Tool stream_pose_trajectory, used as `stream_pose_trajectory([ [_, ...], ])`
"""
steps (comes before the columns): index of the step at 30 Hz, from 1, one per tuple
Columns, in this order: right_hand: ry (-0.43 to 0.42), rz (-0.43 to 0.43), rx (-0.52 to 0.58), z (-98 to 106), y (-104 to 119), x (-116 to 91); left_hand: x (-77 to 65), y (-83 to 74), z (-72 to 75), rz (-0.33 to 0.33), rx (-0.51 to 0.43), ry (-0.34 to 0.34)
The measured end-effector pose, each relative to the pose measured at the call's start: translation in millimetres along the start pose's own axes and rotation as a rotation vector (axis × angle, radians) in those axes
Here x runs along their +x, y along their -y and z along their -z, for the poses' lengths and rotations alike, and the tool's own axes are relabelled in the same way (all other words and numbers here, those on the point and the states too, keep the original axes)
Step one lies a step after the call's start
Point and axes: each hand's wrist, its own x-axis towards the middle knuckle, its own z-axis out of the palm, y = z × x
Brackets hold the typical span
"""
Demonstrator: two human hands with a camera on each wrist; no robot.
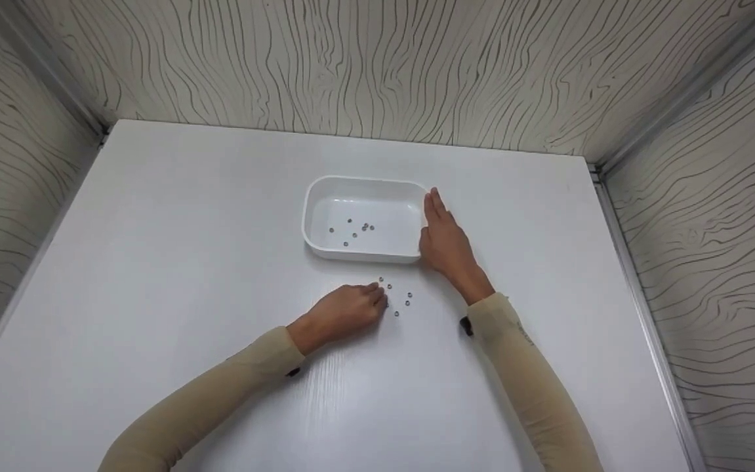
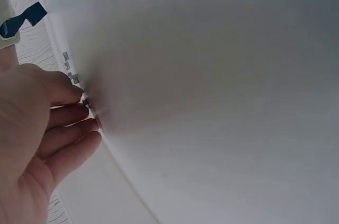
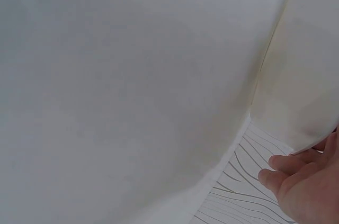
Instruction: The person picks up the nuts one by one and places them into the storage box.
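A white rectangular tray with rounded corners holds several small metal nuts. Just in front of it, several more loose nuts lie on the white table. My left hand is low over the tabletop at the left of these. Its thumb and forefinger pinch one small dark nut, seen in the left wrist view. At the tray's right side rests my right hand, fingers straight along the outer wall. In the right wrist view, only part of the right hand shows at the lower right.
The white table runs back to a panel with a wood-grain line pattern. Similar panels stand at the left and right, with metal rails along the table's sides.
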Motion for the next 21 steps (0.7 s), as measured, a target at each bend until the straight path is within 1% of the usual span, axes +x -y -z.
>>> stream_pose_trajectory([
  [9, -0.011, 0.013, 0.004, -0.6, -0.4, -0.5, 0.2, -0.3, 3.9, -0.041, 0.051, 0.034],
  [12, -0.011, 0.006, 0.008, -0.6, -0.5, -0.2, -0.5, 1.3, 4.8, -0.057, 0.051, 0.026],
  [18, -0.011, 0.0, 0.01, -0.7, -0.6, -0.2, -1.7, 2.4, 3.0, -0.103, 0.09, -0.016],
  [21, -0.012, -0.001, 0.01, -0.5, -0.5, -0.6, -1.4, 1.7, 3.3, -0.116, 0.096, -0.006],
])
